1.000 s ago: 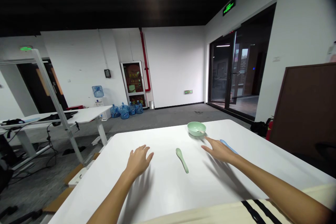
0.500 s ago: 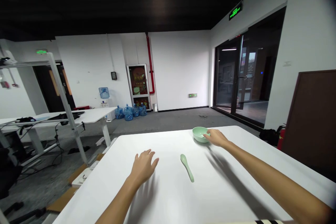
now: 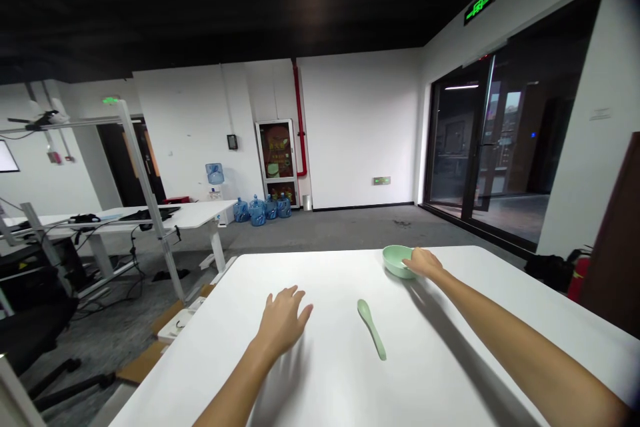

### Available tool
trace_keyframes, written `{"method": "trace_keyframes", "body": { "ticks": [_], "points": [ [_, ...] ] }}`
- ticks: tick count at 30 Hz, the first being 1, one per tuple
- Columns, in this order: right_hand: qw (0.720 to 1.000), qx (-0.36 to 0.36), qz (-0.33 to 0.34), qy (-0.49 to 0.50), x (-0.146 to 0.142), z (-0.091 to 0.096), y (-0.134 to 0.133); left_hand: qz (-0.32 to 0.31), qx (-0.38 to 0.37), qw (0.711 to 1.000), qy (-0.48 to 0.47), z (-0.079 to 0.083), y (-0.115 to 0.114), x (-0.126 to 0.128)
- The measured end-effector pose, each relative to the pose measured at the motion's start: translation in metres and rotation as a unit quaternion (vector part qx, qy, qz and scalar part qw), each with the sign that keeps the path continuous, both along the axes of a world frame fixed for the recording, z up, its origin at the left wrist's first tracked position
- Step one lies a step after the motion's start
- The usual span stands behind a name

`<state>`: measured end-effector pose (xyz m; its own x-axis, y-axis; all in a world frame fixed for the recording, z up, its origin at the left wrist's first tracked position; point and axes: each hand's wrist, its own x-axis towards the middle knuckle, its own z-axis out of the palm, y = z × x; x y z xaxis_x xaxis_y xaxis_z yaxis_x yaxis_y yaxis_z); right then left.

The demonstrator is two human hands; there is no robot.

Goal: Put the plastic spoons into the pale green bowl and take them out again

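As before, the right fingers (image 3: 413, 261) lie curled on the green bowl (image 3: 393, 261), grip unclear. The left fingers (image 3: 299, 301) stay spread and empty, left of the pale green spoon (image 3: 372, 329).

We are looking across a white tabletop (image 3: 330, 280) that carries two pale green pieces. The round bowl (image 3: 393, 260) sits upright near the far edge. Measured from that bowl, the soup spoon (image 3: 372, 328) lies flat on the tabletop, nearer to us and slightly left, apart from it, with its scoop end pointing away from us.
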<state>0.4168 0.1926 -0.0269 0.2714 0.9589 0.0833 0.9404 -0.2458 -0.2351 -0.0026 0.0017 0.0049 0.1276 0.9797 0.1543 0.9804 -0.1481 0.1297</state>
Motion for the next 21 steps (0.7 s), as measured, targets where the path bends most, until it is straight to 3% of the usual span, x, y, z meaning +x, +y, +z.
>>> {"method": "trace_keyframes", "body": {
  "ticks": [11, 16, 21],
  "points": [
    [1.000, -0.004, -0.021, 0.010, 0.008, -0.018, 0.010, -0.004, 0.000, 1.000, 0.000, -0.002, 0.003, 0.000],
    [1.000, 0.003, 0.002, 0.024, 0.013, -0.004, 0.000, -0.007, 0.000, 1.000, 0.001, -0.002, 0.003, 0.000],
    [0.999, 0.022, 0.027, 0.023, 0.031, 0.018, -0.029, -0.014, 0.001, 1.000, 0.005, -0.001, 0.003, 0.001]
  ]
}}
